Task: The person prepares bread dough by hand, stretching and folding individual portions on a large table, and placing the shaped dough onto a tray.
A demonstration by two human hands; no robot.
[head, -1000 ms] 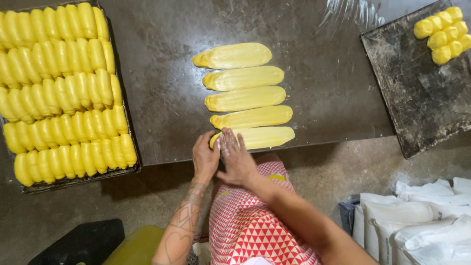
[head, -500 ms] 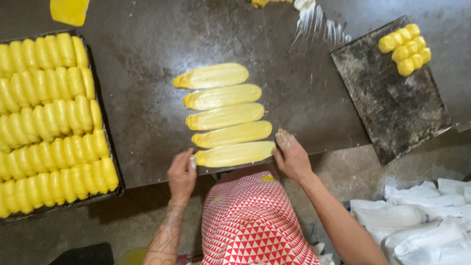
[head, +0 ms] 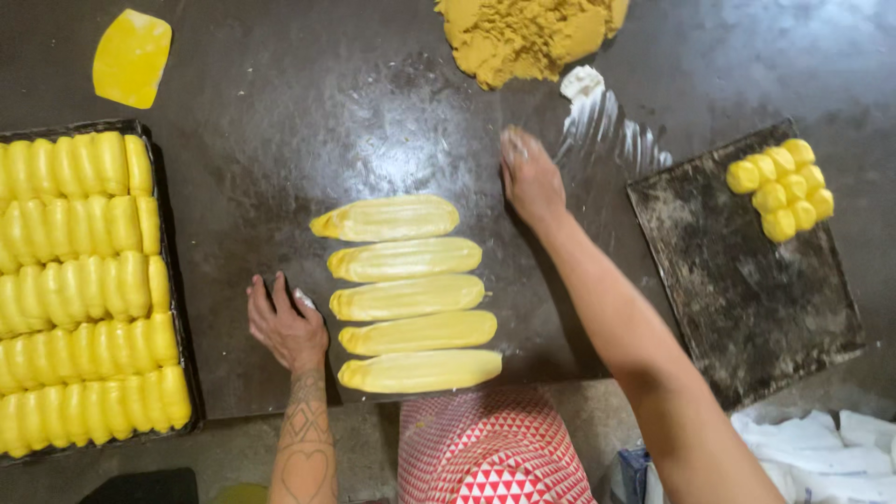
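Several flattened long strips of yellow dough lie side by side on the dark worktop. My left hand rests flat on the worktop just left of the strips, fingers spread, holding nothing. My right hand reaches forward past the top right of the strips, fingers together, close to a white greasy smear. Whether it holds anything is not visible. Beyond it lies a mound of tan crumbly filling with a small white lump beside it.
A dark tray at the left is packed with rows of yellow dough rolls. Another dark tray at the right holds a cluster of small yellow dough balls. A yellow scraper lies at the far left. White bags sit below right.
My hands left the nearest strip and moved apart. The left slid to the left of the strips; the right reached forward towards the white smear. The view tilted farther up the worktop.
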